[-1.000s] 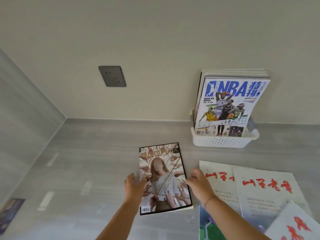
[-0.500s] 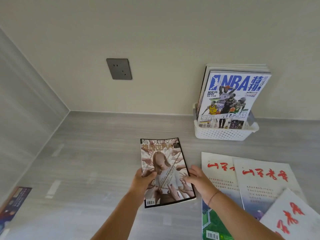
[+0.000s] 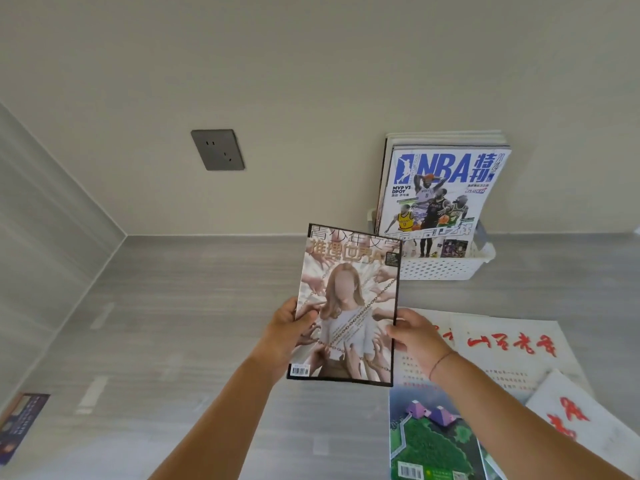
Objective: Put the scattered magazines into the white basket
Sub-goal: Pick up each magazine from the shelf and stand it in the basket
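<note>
1. Head view: the black-bordered magazine [image 3: 348, 306] is held up off the grey surface [image 3: 194, 323], cover toward the camera, its top corner overlapping the lower left of the white basket [image 3: 443, 268].
2. The left hand [image 3: 287, 332] grips its left edge, thumb on the cover and fingers behind; the right hand [image 3: 415, 336] pinches its right edge, thumb on the cover. The magazine sits between the two hands and rises above them.
3. Beyond and to the right of the right hand, the white basket stands against the wall, holding several upright magazines; the NBA magazine [image 3: 440, 195] is frontmost, and the count behind it is unclear.
4. Under and to the right of the right hand, at least four magazines lie flat: three white magazines with red characters [image 3: 509, 344] and one green-cover magazine [image 3: 429, 441].
5. Far left of the left hand, one dark magazine [image 3: 20, 424] lies at the frame edge.
6. One grey wall socket [image 3: 217, 149] is mounted above the left hand.
</note>
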